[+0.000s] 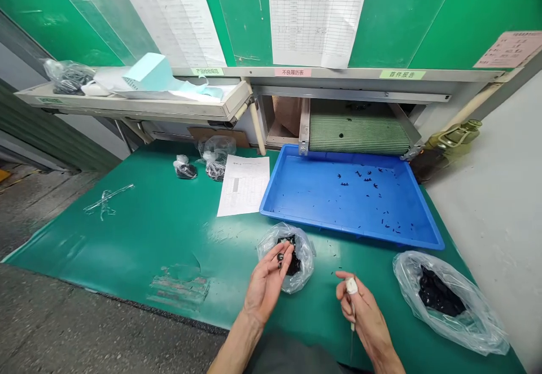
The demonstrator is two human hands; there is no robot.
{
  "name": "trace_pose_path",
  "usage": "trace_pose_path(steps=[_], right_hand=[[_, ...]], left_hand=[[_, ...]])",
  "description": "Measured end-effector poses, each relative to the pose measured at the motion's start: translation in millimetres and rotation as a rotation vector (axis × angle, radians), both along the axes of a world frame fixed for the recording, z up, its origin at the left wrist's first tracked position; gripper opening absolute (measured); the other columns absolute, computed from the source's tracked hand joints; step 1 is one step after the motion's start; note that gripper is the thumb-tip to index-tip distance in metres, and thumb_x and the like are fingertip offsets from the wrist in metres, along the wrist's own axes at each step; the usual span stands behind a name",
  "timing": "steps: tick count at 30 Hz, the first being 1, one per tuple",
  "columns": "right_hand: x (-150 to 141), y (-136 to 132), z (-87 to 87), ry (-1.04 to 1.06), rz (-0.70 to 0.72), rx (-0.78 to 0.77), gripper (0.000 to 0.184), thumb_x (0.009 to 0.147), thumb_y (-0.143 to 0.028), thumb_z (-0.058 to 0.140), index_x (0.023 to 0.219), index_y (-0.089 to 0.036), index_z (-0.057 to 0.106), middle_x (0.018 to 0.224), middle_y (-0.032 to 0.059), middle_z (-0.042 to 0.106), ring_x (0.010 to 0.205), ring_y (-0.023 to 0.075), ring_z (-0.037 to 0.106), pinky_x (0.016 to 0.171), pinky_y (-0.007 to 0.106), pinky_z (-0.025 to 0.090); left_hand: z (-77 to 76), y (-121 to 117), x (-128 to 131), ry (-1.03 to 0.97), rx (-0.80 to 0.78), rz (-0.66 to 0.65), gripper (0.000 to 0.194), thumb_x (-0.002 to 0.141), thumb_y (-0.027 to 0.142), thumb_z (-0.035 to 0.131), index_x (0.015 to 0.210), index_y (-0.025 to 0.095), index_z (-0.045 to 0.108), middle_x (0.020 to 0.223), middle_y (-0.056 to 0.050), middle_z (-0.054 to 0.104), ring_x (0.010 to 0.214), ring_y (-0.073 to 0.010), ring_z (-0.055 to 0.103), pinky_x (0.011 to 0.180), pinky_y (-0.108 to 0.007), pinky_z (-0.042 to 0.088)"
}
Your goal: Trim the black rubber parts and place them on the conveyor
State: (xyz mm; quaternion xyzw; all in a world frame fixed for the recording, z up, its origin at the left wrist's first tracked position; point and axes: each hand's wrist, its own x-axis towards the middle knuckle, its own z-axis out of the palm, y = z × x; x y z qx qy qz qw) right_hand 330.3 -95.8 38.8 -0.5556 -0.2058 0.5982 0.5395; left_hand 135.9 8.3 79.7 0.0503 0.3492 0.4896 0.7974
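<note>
Well, the green-matted workbench (127, 238) spreads out before me, with a green mesh conveyor belt (359, 134) at its far side and a blue plastic tray (339, 228) just in front of that. Only a scattering of small black pieces (359, 179) lies in the tray, while the big clear plastic bag (470, 317) near the right edge of the mat bulges with a dark mass (440, 295). A smaller clear bag (305, 261) sits open just past my left hand (266, 284), black pieces heaped inside. That hand is half closed, a small black piece (280, 256) at its fingertips. My right hand (364, 317), one finger wrapped in white tape (351, 286), grips what looks like a thin metal pick (351, 334). Open mat lies between my hands, and its front edge runs close under my left forearm
</note>
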Motion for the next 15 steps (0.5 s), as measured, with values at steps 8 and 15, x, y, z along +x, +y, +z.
trace_pose_path(steps=[8, 15], right_hand=[[-11, 2, -14.1, 0.319, -0.2, 0.01, 0.055, 0.066, -0.063, 0.072, 0.095, -0.017, 0.063, 0.062, -0.0044, 0.049, 0.042, 0.0014, 0.026, 0.038, 0.017, 0.015], [2, 4, -28.1, 0.451, -0.228, 0.014, 0.06, 0.06, -0.064, 0.075, 0.097, -0.019, 0.064, 0.061, -0.0041, 0.052, 0.039, 0.0009, 0.026, 0.037, 0.018, 0.017]], left_hand=[[-9.3, 6, -4, 0.359, 0.125, -0.148, 0.023, 0.077, 0.021, 0.067, 0.1, 0.017, 0.071, 0.119, -0.01, 0.068, 0.122, -0.0267, 0.054, 0.105, -0.034, 0.042], [-16.7, 26, -15, 0.985, 0.434, -0.425, 0.033, 0.062, 0.047, 0.075, 0.088, 0.028, 0.075, 0.101, -0.006, 0.075, 0.116, -0.0354, 0.056, 0.104, -0.047, 0.039]])
